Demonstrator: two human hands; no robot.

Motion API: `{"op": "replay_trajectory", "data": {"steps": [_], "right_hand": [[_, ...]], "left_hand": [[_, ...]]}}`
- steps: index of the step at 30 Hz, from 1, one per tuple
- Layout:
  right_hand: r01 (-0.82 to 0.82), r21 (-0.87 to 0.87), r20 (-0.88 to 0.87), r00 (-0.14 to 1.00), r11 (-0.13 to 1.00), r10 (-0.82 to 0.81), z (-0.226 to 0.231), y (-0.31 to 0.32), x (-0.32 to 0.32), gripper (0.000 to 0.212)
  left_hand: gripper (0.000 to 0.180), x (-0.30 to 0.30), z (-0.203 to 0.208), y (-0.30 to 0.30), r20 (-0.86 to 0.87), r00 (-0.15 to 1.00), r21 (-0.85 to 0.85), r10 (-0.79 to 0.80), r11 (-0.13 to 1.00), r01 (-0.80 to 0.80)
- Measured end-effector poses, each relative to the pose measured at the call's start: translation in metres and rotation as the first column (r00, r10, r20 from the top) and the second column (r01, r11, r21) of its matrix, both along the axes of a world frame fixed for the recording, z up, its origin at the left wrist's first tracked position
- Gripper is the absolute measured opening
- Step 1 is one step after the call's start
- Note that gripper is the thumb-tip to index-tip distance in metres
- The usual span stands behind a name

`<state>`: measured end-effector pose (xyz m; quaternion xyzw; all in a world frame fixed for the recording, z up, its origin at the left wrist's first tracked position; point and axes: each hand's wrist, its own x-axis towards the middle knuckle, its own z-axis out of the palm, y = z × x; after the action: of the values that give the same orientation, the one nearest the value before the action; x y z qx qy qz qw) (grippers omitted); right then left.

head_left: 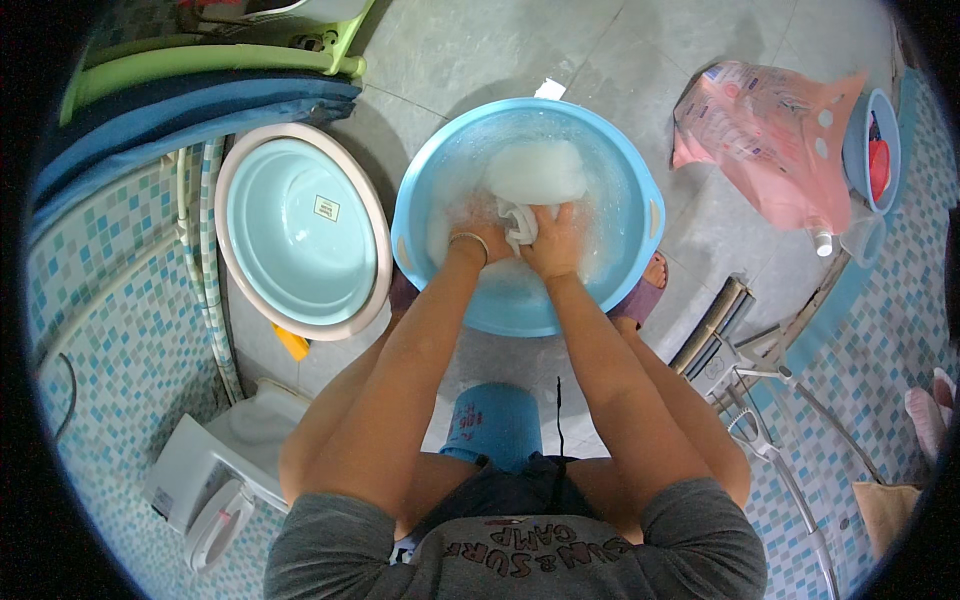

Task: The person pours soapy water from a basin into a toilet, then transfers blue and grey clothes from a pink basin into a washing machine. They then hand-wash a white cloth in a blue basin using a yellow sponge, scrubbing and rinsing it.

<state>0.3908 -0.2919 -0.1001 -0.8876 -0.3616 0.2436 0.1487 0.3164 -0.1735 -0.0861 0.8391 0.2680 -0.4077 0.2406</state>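
Note:
A large blue basin [640,165] of sudsy water stands on the floor in front of me. Both my hands are in it, near the middle. A crumpled white cloth [517,224] is bunched between them. My left hand [482,236], with a band at the wrist, closes on the cloth from the left, its fingertips partly hidden by suds. From the right, my right hand [553,240] grips the same cloth. Just beyond the hands floats a rounded white mass [537,170], either foam or soaked fabric; I cannot tell which.
Nested basins, a pink-rimmed one [232,235] holding a light blue one [300,265], stand at left. A pink pouch [760,140] lies at right beside a small blue bucket [857,150]. A blue bucket [495,415] is between my legs; a green-framed rack [200,60] is far left.

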Motion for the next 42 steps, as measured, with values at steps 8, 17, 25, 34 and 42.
{"op": "replay_trajectory", "data": {"steps": [8, 17, 25, 34, 42], "right_hand": [[0.037, 0.128, -0.11, 0.994, 0.991, -0.022, -0.03, 0.002, 0.023, 0.03], [0.95, -0.011, -0.966, 0.07, 0.312, -0.248, 0.026, -0.022, 0.064, 0.041], [0.987, 0.151, -0.988, 0.149, -0.052, -0.046, 0.109, -0.038, 0.053, 0.039], [0.364, 0.516, 0.14, 0.857, 0.775, -0.496, 0.1, -0.078, 0.003, 0.048], [-0.032, -0.088, 0.156, 0.987, 0.996, 0.045, 0.095, -0.021, -0.02, 0.079]], "left_hand": [[0.105, -0.001, -0.06, 0.031, 0.037, 0.992, -0.354, 0.124, 0.93, -0.103], [0.048, 0.005, 0.028, 0.055, -0.055, 0.396, -0.809, 0.916, 0.192, -0.556], [0.022, 0.003, 0.156, 0.038, 0.299, 0.178, -0.926, 0.938, 0.33, -0.183], [0.04, -0.038, 0.105, -0.023, 0.542, 0.708, 0.028, 0.452, 0.833, -0.553], [0.108, -0.021, 0.083, -0.034, 0.14, 0.974, 0.338, 0.175, 0.917, -0.213]]}}
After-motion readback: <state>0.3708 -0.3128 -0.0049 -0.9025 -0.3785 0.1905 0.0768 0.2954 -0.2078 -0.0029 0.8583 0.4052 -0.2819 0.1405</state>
